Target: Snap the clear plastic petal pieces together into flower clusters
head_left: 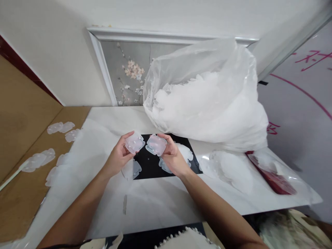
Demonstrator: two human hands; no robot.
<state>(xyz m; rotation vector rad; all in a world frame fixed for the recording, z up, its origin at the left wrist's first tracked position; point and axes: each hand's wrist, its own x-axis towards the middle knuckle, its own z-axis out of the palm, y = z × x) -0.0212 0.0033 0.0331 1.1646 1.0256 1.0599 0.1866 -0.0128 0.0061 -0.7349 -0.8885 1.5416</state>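
Note:
Over a black mat (150, 169), my left hand (120, 152) grips a translucent plastic piece (135, 141) with notched edges and small raised dots. A matching translucent piece (156, 145) is pinched in my right hand (172, 154), close beside the first but apart from it. Under my left hand another clear piece (136, 168) lies partly on the mat. More pieces (166, 166) rest on the mat beneath my right hand, partly hidden by it.
A big clear bag (207, 103) full of white pieces stands at the back. To the right lie a heap of pieces (230, 167) and a dark red tray (277, 180). Loose pieces (38, 160) are spread over brown cardboard (20, 207) at left.

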